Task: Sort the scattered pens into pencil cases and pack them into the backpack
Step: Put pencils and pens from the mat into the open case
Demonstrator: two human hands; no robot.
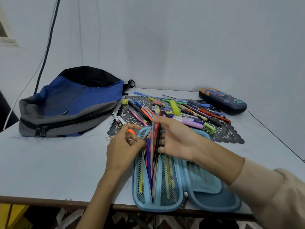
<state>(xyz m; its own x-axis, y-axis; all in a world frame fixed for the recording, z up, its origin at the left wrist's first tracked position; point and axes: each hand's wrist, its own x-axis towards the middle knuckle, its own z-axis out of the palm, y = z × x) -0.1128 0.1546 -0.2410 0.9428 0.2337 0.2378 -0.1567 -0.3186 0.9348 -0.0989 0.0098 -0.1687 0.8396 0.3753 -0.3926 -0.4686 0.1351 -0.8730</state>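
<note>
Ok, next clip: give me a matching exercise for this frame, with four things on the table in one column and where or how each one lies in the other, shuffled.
Things
1 backpack
2 dark blue pencil case
3 light blue pencil case
4 green eraser

Places and states
A on the black lace mat, beside the pen pile
B open at the near edge of the table, with a bundle of pens in it
C closed, at the far right
D lying flat at the left, visible zip closed

Pairs: 1-D, 2-C, 3-B, 4-A
</note>
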